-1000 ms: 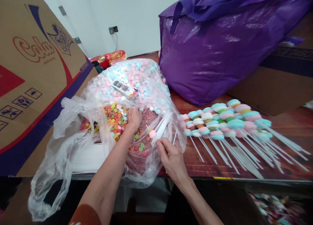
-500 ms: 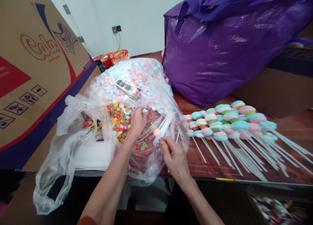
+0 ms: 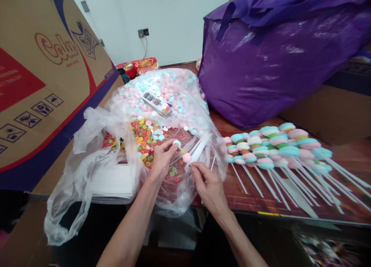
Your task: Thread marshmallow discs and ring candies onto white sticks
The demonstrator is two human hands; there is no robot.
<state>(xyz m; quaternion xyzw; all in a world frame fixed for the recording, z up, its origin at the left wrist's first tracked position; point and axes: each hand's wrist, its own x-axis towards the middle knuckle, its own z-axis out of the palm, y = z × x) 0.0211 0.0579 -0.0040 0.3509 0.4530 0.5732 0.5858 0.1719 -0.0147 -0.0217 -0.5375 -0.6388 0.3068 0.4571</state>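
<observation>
Between the thumb and fingers of the left grip [image 3: 162, 158]: one small blue-and-white marshmallow [image 3: 176, 143], pinched, beside the upper tip of a skewered piece; whether the two touch cannot be told. Right grip [image 3: 209, 185]: thumb and forefinger pressed together on a thin white stick [image 3: 189, 165], tilted up toward the left grip and bearing a pink marshmallow [image 3: 186, 158] with a yellow-orange gummy ring [image 3: 183, 152] above it. Left of the left grip: gummy rings [image 3: 143, 137], assorted red, orange, yellow and green, loose in a heap, a few blue and white marshmallows among them. Below and between both grips: a few green and red rings [image 3: 173, 174], on clear plastic. Just above the right grip: a bundle of loose white sticks [image 3: 199, 149]. Beyond both grips: one large clear bag [image 3: 185, 85] of pink, blue and white marshmallows, a printed label packet [image 3: 157, 102] on top. Right of the right grip, on the reddish wooden surface [image 3: 240, 201]: many finished skewers [image 3: 269, 143], piled side by side, stick ends toward the near edge. Far left of the left grip: a crumpled translucent bag [image 3: 69, 189] and a printed carton [image 3: 52, 85]. Beyond the right grip, toward the wall: one purple bag [image 3: 261, 65].
</observation>
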